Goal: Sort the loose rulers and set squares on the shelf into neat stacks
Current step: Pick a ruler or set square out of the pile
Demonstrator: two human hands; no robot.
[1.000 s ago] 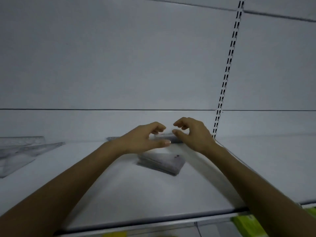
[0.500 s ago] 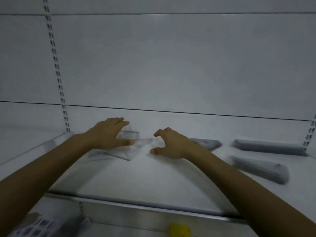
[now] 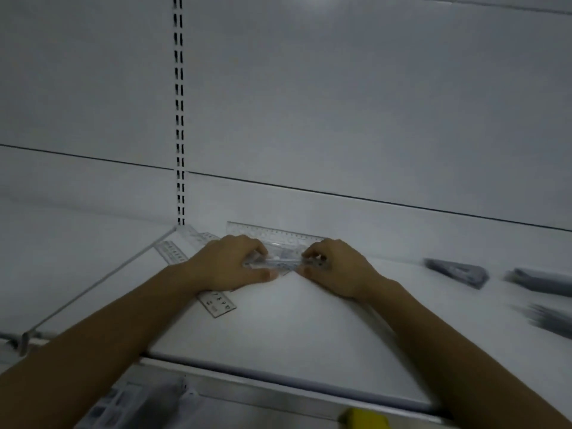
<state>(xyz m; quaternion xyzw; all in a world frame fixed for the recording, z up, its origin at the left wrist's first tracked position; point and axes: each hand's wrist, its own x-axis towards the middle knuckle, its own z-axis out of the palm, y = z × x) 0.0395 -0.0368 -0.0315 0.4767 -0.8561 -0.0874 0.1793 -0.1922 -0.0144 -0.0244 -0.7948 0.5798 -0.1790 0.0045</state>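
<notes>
Stacking step: gripped clear rulers (image 3: 274, 262) at both ends with curled fingers of left hand (image 3: 227, 264) and right hand (image 3: 339, 269). Next probably needed: edges squared.

A white shelf (image 3: 309, 329) runs across the view, its surface matte and plain. Behind its back edge rises a white back panel (image 3: 340, 103), crossed by a thin dark seam (image 3: 371, 199) that slants down toward the right. A slotted upright (image 3: 179, 119) — two columns of dark slots — climbs the panel from the shelf's back edge, left of centre. From its foot a clear divider (image 3: 93, 284) runs toward the front-left corner. A metal rail (image 3: 278, 391) lines the front edge, with a yellow tag (image 3: 365, 418) below it toward the right. The light is dim and grey — brightest at the panel's top centre. Below the front-left corner, blurred goods (image 3: 133, 404) lie on a lower level.
</notes>
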